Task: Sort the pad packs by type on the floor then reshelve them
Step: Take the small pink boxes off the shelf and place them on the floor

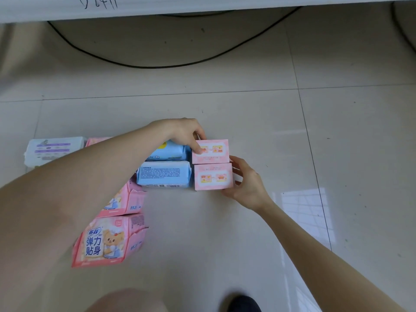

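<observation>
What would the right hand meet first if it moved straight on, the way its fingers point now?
The near pink box, which the right hand grips. Beyond it in that line, probably, comes the near blue pack, lying right beside the box.

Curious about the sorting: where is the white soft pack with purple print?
Head view: the white purple-printed pack lies on the tiled floor at far left, beside a pink plastic pack partly hidden by the left forearm.
</observation>
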Demonstrator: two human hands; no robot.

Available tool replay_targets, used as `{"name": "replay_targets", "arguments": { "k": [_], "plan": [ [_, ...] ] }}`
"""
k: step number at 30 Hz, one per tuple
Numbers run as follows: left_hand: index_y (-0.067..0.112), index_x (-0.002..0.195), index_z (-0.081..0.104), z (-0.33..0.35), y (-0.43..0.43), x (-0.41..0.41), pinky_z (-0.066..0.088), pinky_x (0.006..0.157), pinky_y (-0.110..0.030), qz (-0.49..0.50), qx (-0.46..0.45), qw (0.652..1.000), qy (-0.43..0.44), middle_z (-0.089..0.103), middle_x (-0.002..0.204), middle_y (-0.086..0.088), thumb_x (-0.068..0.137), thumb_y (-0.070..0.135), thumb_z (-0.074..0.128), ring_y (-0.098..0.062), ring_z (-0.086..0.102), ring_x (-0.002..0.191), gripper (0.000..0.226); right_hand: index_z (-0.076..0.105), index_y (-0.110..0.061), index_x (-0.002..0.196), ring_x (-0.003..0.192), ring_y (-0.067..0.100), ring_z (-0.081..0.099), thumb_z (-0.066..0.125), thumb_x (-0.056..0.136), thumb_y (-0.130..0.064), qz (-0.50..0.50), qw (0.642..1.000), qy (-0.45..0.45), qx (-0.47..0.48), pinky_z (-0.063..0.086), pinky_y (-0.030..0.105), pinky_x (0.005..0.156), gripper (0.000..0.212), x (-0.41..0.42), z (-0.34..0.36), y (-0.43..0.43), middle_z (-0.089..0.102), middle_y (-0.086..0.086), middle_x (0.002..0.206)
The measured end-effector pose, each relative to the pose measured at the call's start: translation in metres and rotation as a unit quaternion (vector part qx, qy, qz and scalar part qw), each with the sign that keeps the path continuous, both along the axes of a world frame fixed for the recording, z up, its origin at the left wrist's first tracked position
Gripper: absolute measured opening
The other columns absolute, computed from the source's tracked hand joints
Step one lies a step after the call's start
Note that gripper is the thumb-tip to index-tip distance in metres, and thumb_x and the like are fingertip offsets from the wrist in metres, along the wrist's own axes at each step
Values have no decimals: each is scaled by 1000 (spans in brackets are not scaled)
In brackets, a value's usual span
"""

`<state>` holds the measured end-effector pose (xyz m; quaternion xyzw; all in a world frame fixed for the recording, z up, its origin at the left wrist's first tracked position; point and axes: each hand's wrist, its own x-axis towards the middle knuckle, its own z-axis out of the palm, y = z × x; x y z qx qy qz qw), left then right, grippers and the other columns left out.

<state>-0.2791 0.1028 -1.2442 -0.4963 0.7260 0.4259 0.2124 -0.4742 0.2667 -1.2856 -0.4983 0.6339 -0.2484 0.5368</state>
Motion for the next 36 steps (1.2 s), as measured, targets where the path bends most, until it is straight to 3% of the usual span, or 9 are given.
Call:
{"name": "replay_targets", "arguments": {
  "k": [3,6,12,21,36],
  "plan": [
    [21,130,60,4,10,0,42,104,-34,9,-31,999,-8,63,128,1,84,29,73,-18,57,116,49,36,-20,144,121,17,53,77,73,-23,19,996,83,-2,49,38,96,82,-1,9,6,56,-5,133],
    [20,150,33,15,29,3,27,114,-36,-12,-94,995,-32,37,154,-5,90,41,64,-25,35,139,71,23,-17,151,137,21,39,70,81,-30,76,978,191,-11,40,39,106,85,-4,25,15,38,0,152],
    [21,155,9,59,90,14,5,120,-47,-33,-199,976,-88,9,163,-5,96,48,48,-23,7,150,76,14,-19,154,147,22,16,55,91,-37,177,921,345,-16,18,42,117,77,0,82,36,12,5,162],
    [23,155,5,178,172,26,0,119,-47,-30,-184,968,-167,4,164,-5,98,51,37,-23,2,150,71,7,-21,154,148,24,10,45,94,-47,239,880,409,22,10,49,118,75,5,213,59,8,6,162],
    [29,155,5,474,238,39,-6,118,-49,6,-177,967,-185,6,163,-2,99,47,35,-21,2,150,66,10,-19,153,148,24,11,37,96,-49,274,842,465,-8,10,53,117,70,11,507,77,15,7,160]
  ]
}}
